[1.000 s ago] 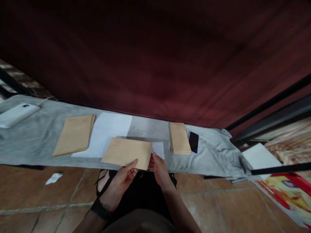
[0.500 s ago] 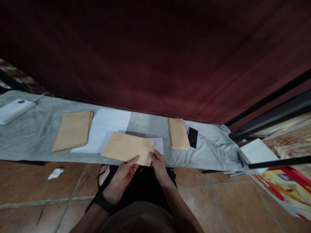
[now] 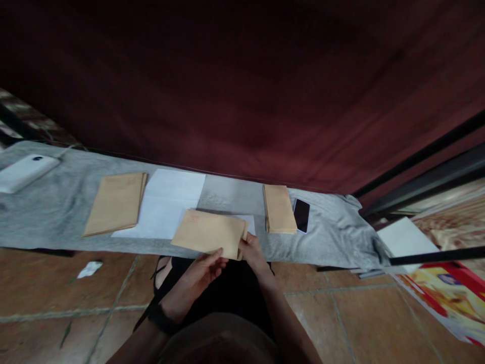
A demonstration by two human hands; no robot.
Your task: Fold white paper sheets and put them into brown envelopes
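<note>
A brown paper envelope (image 3: 212,231) with faint red print at its left end is held above the near edge of the cloth-covered surface. My left hand (image 3: 207,268) pinches its lower edge, thumb on top. At the right end, where a flap shows, my right hand (image 3: 250,249) grips it with bent fingers. Beneath the envelope, white paper (image 3: 250,220) shows at the right. To the left lie white sheets (image 3: 166,197), partly under a stack of brown envelopes (image 3: 115,205). Another stack of narrower brown envelopes (image 3: 280,210) rests right of my hands.
A phone (image 3: 301,215) lies beside the right stack. At the far left is a white device (image 3: 26,172) with a cable. A dark red curtain (image 3: 242,101) hangs behind the grey cloth (image 3: 326,227). A colourful box (image 3: 447,298) stands on the floor at right.
The envelope and both my hands have shifted slightly to the right. My right fingers have moved the flap end, which now looks more bent. The stacks have stayed in place.
</note>
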